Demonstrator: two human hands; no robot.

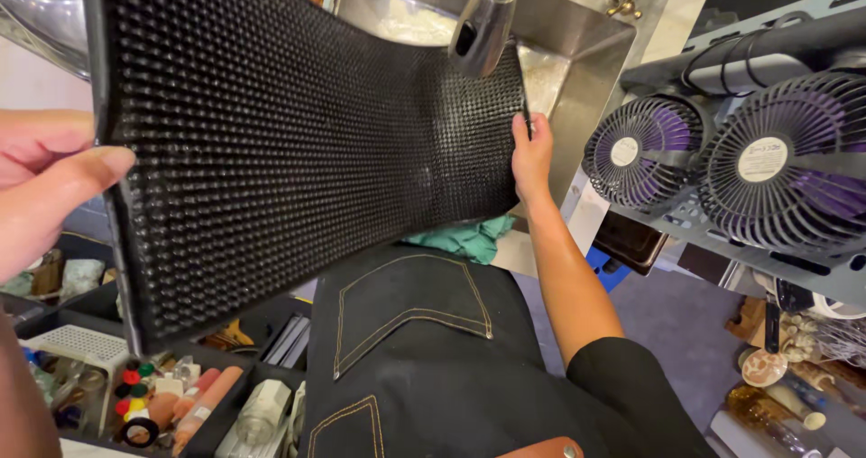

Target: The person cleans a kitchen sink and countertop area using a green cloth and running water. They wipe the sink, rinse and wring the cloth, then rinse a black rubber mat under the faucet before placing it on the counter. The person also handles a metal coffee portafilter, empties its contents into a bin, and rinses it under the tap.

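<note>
Head view: I hold a black studded rubber mat [289,142] stretched between both hands.
Left grip: my left hand [45,183] pinches its near edge.
Right grip: my right hand [532,156] clasps the far edge, under the faucet [487,21] above the sink [586,70].

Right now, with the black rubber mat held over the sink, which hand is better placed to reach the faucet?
Probably the right hand: it grips the mat at its edge just below the faucet, by the sink. The left hand pinches the far edge, away from both.
</note>
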